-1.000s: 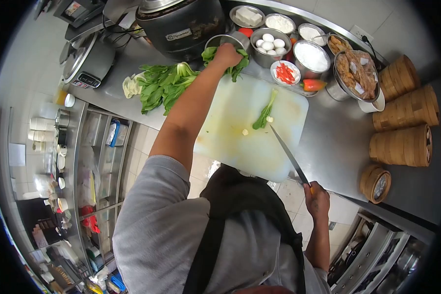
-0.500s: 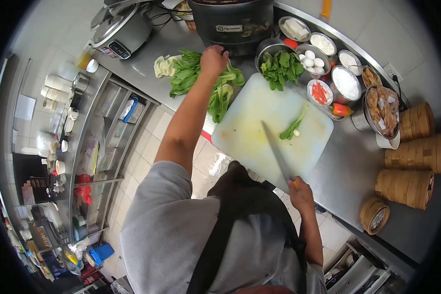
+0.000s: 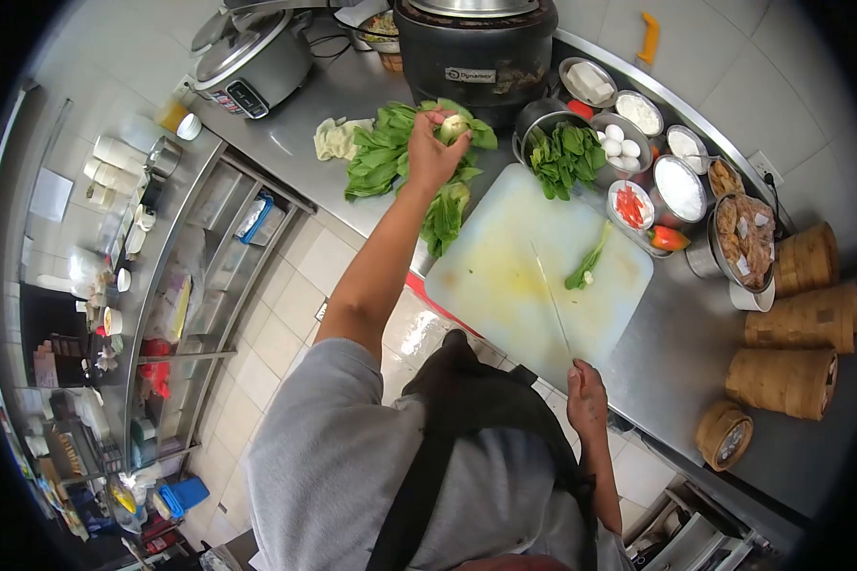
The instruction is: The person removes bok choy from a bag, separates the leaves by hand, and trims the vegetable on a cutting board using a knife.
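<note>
My left hand (image 3: 436, 150) is closed on the pale base of a leafy green head (image 3: 455, 127), over the pile of leafy greens (image 3: 381, 157) left of the board. My right hand (image 3: 587, 395) grips the handle of a knife (image 3: 554, 303), whose blade lies over the white cutting board (image 3: 505, 276). On the board's right part rests a single green stalk (image 3: 592, 259) with a small pale piece by its lower end. Cut leaves (image 3: 564, 160) fill a metal pot at the board's far edge.
Behind the board stand a black soup warmer (image 3: 476, 67), a bowl of eggs (image 3: 621, 143), a bowl of red strips (image 3: 630, 205) and bowls of white powder. Bamboo steamers (image 3: 781, 381) line the right side. A grey cooker (image 3: 252, 71) sits at the back left.
My left hand has gone from the metal pot, leaving leaves there, to the greens on the left and closed on one. The knife has shifted left across the board, and the view has turned.
</note>
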`<state>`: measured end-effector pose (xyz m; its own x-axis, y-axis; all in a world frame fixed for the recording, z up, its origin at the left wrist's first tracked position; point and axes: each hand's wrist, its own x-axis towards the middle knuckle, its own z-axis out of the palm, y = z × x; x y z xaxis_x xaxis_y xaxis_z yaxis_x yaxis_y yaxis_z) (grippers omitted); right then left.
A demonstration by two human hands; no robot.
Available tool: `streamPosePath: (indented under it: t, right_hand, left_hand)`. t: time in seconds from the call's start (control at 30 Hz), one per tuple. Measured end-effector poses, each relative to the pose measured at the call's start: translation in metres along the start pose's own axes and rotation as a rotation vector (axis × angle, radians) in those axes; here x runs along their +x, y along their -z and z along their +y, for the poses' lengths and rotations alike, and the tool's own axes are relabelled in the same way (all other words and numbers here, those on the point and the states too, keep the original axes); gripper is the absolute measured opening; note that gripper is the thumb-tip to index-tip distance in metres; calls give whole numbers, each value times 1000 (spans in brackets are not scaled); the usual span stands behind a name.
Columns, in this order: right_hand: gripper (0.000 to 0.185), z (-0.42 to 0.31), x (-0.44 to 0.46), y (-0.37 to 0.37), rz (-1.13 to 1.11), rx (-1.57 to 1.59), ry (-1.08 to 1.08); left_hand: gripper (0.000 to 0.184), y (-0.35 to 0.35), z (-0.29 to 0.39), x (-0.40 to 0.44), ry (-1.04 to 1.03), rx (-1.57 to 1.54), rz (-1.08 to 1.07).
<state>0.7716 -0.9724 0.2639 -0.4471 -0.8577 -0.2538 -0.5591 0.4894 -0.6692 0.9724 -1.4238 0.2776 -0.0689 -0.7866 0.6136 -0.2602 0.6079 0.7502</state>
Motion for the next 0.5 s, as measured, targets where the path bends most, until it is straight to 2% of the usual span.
streamPosePath:
  t: [0.03,0.07,0.17,0.2,0.3,0.33,0.37,0.43,0.5]
  right_hand:
    - [38,1,0,-3,4,-11,9]
    - [39,3,-1,-7,7,-23,17]
    - [43,12,3,-13,42,-34,85]
    - [45,15,3,-12,57,-33,108]
    - [47,17,7,-9,-51,-34,38]
    - [47,14,9,-5,-105,-56,-8]
    - [47,7,10,1,-158,-79,-52]
    - [46,1,6,5,-39,-9,18]
    - [47,3,2,5,84,84,74]
  left_hand:
    - [50,2,13,3,-84,-172,36]
    - [56,4,24,6,-161,-163,66]
    - [63,5,65,-10,-101,-307,51]
    - [60,1,75,-24,29,-339,46]
    - [51,-13,56,-73,274,-153,-153]
    - [45,-21,54,-90,395,-373,-133]
    - [46,-23,59,-102,440,-368,-173]
    - [48,-26,73,-120,519,-360,-240]
    - [50,-28,79,-135,470,-132,-282]
